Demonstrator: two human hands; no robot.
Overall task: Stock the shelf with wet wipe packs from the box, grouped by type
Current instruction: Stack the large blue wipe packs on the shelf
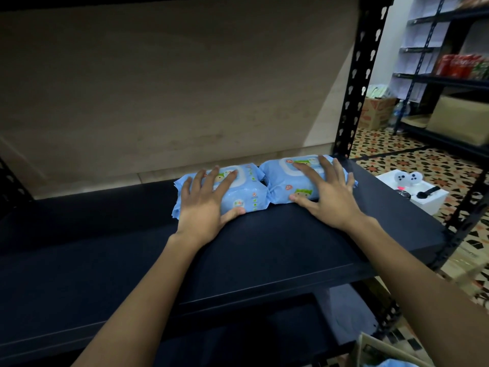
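Observation:
Two light-blue wet wipe packs lie side by side at the back right of the dark shelf board (158,247). My left hand (205,203) rests flat on the left pack (246,186), fingers spread, thumb at its front edge. My right hand (326,193) lies flat on the right pack (283,176), fingers spread over its top. The two packs touch at their crimped ends. A corner of the box (381,353) shows at the bottom right, with a bit of blue inside.
A black perforated upright (354,83) stands right behind the packs. Beyond it on the patterned floor sit a white box with controllers (412,189), a cardboard carton (377,112) and another rack with red goods (460,66). A lower shelf lies beneath.

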